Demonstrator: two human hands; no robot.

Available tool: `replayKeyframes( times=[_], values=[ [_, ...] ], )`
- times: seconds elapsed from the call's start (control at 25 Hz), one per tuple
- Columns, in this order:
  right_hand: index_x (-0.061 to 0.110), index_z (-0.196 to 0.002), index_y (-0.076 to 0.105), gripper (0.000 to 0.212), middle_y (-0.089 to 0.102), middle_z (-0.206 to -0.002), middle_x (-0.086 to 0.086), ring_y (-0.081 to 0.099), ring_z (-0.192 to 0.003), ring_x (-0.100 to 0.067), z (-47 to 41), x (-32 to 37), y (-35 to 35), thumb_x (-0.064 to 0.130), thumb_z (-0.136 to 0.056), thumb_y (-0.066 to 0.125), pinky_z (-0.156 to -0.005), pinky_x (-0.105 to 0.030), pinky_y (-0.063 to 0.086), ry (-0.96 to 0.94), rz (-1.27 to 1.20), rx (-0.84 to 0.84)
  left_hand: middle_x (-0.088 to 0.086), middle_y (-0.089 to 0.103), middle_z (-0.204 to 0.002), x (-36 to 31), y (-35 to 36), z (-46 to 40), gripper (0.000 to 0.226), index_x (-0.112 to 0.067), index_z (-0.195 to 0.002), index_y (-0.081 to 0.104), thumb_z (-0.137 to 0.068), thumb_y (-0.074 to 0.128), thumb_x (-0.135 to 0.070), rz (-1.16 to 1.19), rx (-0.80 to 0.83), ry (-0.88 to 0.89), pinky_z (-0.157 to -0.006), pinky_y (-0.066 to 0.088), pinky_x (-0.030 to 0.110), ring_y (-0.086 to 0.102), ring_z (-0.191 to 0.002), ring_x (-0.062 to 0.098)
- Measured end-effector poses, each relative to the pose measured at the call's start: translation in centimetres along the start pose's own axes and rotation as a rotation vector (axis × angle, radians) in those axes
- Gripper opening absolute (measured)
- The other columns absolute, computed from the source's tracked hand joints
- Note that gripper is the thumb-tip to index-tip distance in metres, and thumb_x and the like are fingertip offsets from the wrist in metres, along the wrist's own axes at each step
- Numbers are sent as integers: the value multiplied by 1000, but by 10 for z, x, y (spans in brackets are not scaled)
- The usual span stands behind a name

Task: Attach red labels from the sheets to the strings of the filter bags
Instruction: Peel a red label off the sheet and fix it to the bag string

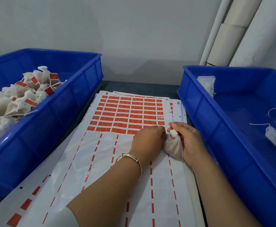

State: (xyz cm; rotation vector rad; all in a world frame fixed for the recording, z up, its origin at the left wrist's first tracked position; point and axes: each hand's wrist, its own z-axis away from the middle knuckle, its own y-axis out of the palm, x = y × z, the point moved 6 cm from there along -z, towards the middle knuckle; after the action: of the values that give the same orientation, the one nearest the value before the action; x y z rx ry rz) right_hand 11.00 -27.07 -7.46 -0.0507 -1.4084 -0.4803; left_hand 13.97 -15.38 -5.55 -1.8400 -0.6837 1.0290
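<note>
Nearest the camera, two forearms reach out over the label sheet (111, 161), whose near half is already stripped down to backing with only dashed red remnants left. The left hand (148, 136), a bangle (130, 161) on its wrist, lies knuckles-up at the lowest remaining row of red labels (127, 115), its fingers curled down onto the sheet; whether they already pinch a label cannot be told, since the fingertips are hidden under the hand. Just beside it, the right hand (189, 138) grips a filter bag (173, 147) against the sheet, fingers wrapped round the bag's body, with thumb and forefinger drawn together above the tied neck, seemingly pinching the string, which is too thin to make out. The step in hand looks like lifting one label off the row and bringing it to that string; the next move would call for peeling the label cleanly, keeping the string taut and folding the label round it. Farther left on the desk (134, 86), a blue bin (78, 89) holds bags that already carry red tags; to the right, a second blue bin (199, 95) holds a few untagged bags with loose strings. White rolls (242, 30) lean against the wall behind.
</note>
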Motion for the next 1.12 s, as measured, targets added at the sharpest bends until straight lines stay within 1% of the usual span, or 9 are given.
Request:
replayKeyframes(
  times=[0.08, 0.2, 0.32, 0.4, 0.64, 0.72, 0.84, 1.0, 1.12],
  values=[
    [17, -92, 73, 10, 75, -90, 0, 73, -77, -16, 0, 0, 0, 22, -87, 66, -59, -28, 56, -5, -2, 2, 2, 66, -100, -1, 0, 0, 18, -18, -107, 60, -98, 46, -26, -13, 1, 11, -82, 50, 26, 58, -79, 17],
    [17, -92, 73, 10, 75, -88, 3, 72, -77, -14, 1, 0, 1, 22, -86, 66, -60, -28, 56, -13, 29, 2, 2, 64, -99, 0, 0, -1, 17, -16, -107, 57, -98, 45, -25, -1, -22, -14, -80, 50, 27, 57, -78, 17],
    [16, -88, 73, 8, 74, -82, 3, 71, -70, -11, 3, 2, 3, 21, -86, 66, -54, -23, 54, -34, 73, -13, 0, 59, -94, 5, -2, -2, 16, -16, -102, 53, -99, 42, -26, 112, -49, -105, -71, 43, 20, 51, -73, 12],
    [15, -89, 72, 9, 74, -82, 3, 71, -71, -12, 4, 2, 3, 20, -86, 66, -54, -24, 54, -33, 81, -16, -4, 55, -89, 12, -6, -2, 12, -19, -96, 50, -99, 41, -26, 227, -88, -179, -67, 38, 15, 48, -70, 8],
    [23, -88, 72, 5, 73, -96, 6, 69, -93, -23, 3, 1, 2, 26, -86, 68, -80, -41, 58, -4, 140, -90, -14, 52, -86, 36, -14, 1, 9, -27, -91, 52, -97, 45, -29, 572, -208, -415, -63, 35, 10, 52, -73, 6],
    [26, -83, 70, 4, 73, -87, 14, 70, -86, -18, 5, 7, 3, 29, -85, 68, -73, -35, 59, -40, 176, -112, -19, 53, -81, 42, -14, 3, 12, -31, -88, 53, -97, 44, -32, 689, -225, -503, -58, 35, 11, 55, -72, 7],
    [29, -82, 67, 6, 68, -76, 26, 68, -73, -9, 12, 18, 8, 32, -86, 65, -60, -19, 54, -135, 248, -110, -10, 60, -79, 52, -13, 5, 16, -29, -83, 55, -96, 46, -32, 871, -241, -622, -58, 43, 15, 60, -71, 12],
    [27, -83, 68, 5, 70, -77, 20, 68, -75, -3, 25, 26, 21, 31, -85, 65, -57, -13, 52, -192, 273, -25, -1, 67, -75, 61, -26, 10, 14, -23, -83, 60, -95, 52, -22, 1140, -239, -774, -55, 53, 20, 67, -64, 14],
    [30, -78, 72, 14, 72, -82, 16, 68, -81, -4, 42, 31, 41, 39, -71, 65, -60, -13, 53, -232, 269, 140, 3, 70, -67, 62, -37, 26, 11, -16, -83, 62, -92, 56, -15, 1379, -229, -806, -54, 54, 22, 70, -61, 17]
  ],
)
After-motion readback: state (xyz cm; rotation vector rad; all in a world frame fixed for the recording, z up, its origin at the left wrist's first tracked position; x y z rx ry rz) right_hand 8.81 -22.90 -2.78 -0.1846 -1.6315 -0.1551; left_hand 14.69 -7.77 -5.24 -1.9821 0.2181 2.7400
